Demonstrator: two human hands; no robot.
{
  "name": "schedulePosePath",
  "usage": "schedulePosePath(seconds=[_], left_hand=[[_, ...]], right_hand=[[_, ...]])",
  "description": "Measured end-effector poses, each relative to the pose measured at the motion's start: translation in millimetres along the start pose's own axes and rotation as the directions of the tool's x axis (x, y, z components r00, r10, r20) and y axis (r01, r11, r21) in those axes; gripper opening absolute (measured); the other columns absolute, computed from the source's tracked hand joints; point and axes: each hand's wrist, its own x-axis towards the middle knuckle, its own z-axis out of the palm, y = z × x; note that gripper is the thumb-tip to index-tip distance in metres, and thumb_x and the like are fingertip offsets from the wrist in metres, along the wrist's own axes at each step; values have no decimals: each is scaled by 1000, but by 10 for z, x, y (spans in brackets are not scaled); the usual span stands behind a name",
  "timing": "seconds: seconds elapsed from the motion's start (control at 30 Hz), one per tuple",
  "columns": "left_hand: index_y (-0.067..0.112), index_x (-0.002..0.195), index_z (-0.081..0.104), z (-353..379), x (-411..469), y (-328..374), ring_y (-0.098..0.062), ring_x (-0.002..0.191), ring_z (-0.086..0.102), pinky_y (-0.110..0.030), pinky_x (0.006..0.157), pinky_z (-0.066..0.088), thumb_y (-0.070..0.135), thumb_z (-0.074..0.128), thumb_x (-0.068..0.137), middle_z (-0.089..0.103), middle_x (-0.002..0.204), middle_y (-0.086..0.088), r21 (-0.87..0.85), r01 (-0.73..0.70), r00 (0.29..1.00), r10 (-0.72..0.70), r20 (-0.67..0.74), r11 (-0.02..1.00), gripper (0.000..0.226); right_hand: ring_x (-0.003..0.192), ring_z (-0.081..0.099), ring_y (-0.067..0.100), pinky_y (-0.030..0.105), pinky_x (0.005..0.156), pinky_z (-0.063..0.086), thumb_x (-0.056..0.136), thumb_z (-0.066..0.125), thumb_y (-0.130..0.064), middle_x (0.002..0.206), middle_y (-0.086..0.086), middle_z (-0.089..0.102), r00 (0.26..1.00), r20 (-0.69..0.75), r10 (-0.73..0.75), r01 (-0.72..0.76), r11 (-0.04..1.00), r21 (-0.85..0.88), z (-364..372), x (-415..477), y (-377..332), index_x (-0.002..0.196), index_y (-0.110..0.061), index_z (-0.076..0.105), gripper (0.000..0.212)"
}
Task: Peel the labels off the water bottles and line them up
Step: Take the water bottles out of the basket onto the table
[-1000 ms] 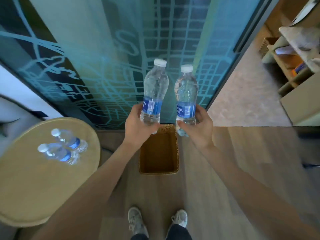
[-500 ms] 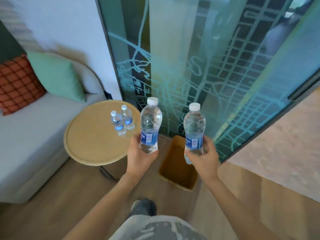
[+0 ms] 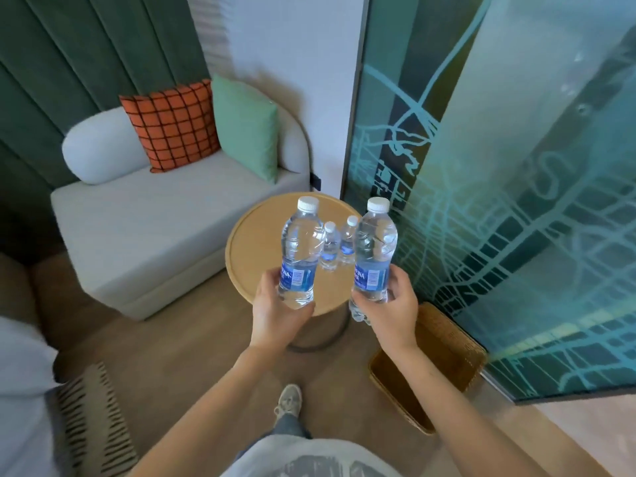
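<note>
The left hand (image 3: 278,313) is curled round the base of the left bottle (image 3: 299,249), and the right hand (image 3: 394,309) is wrapped round the low part of the right bottle (image 3: 374,251). Both bottles are upright and in the air, a little apart, with their blue labels (image 3: 297,277) on.

The grips match those of a second ago, but the view has changed. Then the person faced the glass with the basket (image 3: 447,342) straight below the bottles and the table (image 3: 256,242) off to the left. Now the table lies dead ahead behind the held pair, and the basket sits on the floor to the right. My reading is that the person has turned toward the table to set the pair down or work there — no peeling has begun.

Counted:
- **Bottles:** four. Two are held and two stand close together on the table, the third bottle (image 3: 329,247) and the fourth bottle (image 3: 348,241).
- **Labels:** four, one blue band on each bottle and none off.
- **Hands:** two, both full, so one bottle likely has to go down before a label can be picked at.
- **Table:** one.
- **Basket:** one.
- **Sofa:** one (image 3: 148,228), left of the table.
- **Cushions:** three — orange cushion (image 3: 172,125), green cushion (image 3: 246,129), white bolster (image 3: 99,146).
</note>
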Motion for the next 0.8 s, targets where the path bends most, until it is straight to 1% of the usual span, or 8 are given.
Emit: schedulePosePath(seconds=[0.07,0.1,0.23,0.3,0.4,0.53,0.67,0.8], left_hand=[[38,118,45,-110,258,-73,-10,107,63,-14,84,45,17,87,65,62,115,17,2,6,1000,-6,2,1000,70],[37,119,45,-161,387,-108,-9,107,63,-12,83,43,17,87,66,60,115,19,0,11,1000,-11,3,1000,70],[30,123,48,-288,906,-287,-10,109,62,-22,91,47,16,87,66,60,118,16,-8,41,999,-41,0,999,70],[33,119,45,-277,1147,-383,-8,107,60,-18,88,44,16,87,66,58,114,21,-2,60,998,-60,-3,998,70],[37,117,42,-185,1453,-563,3,101,56,-2,78,40,19,88,66,53,110,29,5,108,994,-108,14,994,71],[39,117,40,59,1786,-935,20,104,49,4,78,38,20,88,66,53,110,30,34,150,988,-151,17,988,72],[39,117,40,394,2000,-1432,18,106,50,5,82,36,18,88,67,53,111,28,31,188,982,-188,-9,982,72],[36,116,40,713,2154,-1922,8,106,54,0,82,40,15,88,67,53,111,22,36,190,981,-188,-50,981,72]], right_hand=[[105,68,1,10,82,51,68,89,-3,112,-11,72,1000,20,-10,10,1000,3,287,133,-14,115,-41,58,68],[106,68,2,10,82,51,68,89,-1,112,-11,72,1000,30,-5,5,1000,8,422,200,-12,116,-41,58,69],[108,68,3,19,87,56,69,88,-1,113,-13,73,997,78,21,-22,1000,8,911,473,38,122,-26,62,64],[110,68,6,22,91,56,69,88,1,115,-8,72,995,92,37,-39,999,20,1106,607,110,125,-19,62,64],[111,68,11,28,95,56,70,87,3,115,-4,72,990,124,68,-71,997,22,1338,824,283,125,-18,62,63],[113,67,18,44,100,54,70,87,4,117,-1,71,980,176,94,-94,996,-7,1546,1149,718,124,-16,62,63],[115,67,21,52,103,51,69,87,5,119,0,72,973,207,99,-95,995,-25,1682,1442,1342,126,-14,61,65],[116,67,21,47,104,51,68,87,8,119,0,72,970,237,56,-55,998,-13,1831,1645,1952,127,-13,58,69]])
